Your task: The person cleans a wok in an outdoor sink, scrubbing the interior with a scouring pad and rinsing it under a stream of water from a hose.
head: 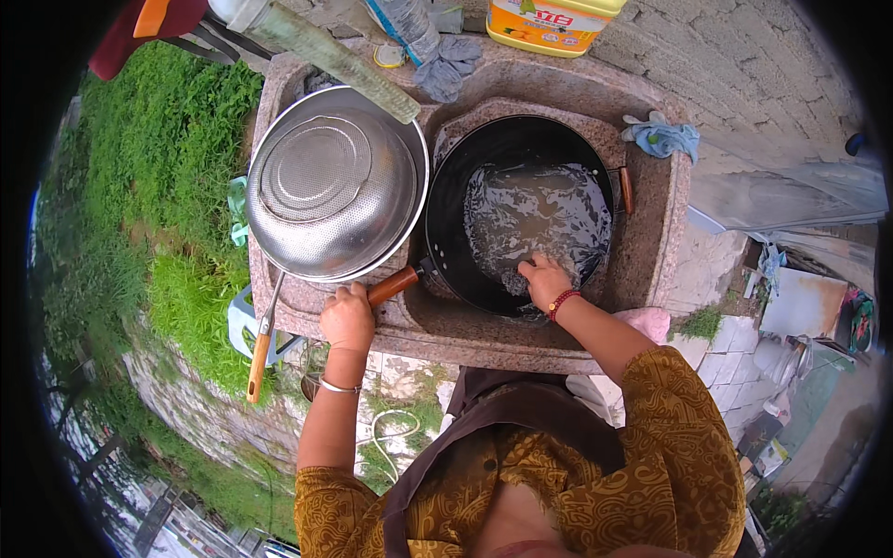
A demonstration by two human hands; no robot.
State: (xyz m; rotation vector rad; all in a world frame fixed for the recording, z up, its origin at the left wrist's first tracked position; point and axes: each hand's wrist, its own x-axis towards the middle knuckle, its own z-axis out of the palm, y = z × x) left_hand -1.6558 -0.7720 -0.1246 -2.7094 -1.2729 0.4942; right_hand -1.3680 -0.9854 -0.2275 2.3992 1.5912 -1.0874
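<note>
A black wok [446, 202] rests in the basin of a speckled stone sink [670, 230], with cloudy, sudsy water [544, 202] in its bottom. My left hand [347, 317] is wrapped around the end of its long wooden handle [394, 286]. Inside the wok, at the near side of the water, my right hand [548, 282] presses a grey wire scourer [515, 282], partly hidden under the fingers. On the wok's far right side is a short wooden side handle [626, 190].
Left of the wok, an upturned perforated metal colander [314, 188] sits in a pale-rimmed basin [425, 167]. A wood-handled utensil [258, 366] juts past the sink's front edge. Above are a cloudy pipe [342, 63] and a yellow detergent jug [551, 28]. A blue cloth [666, 136] drapes the right rim.
</note>
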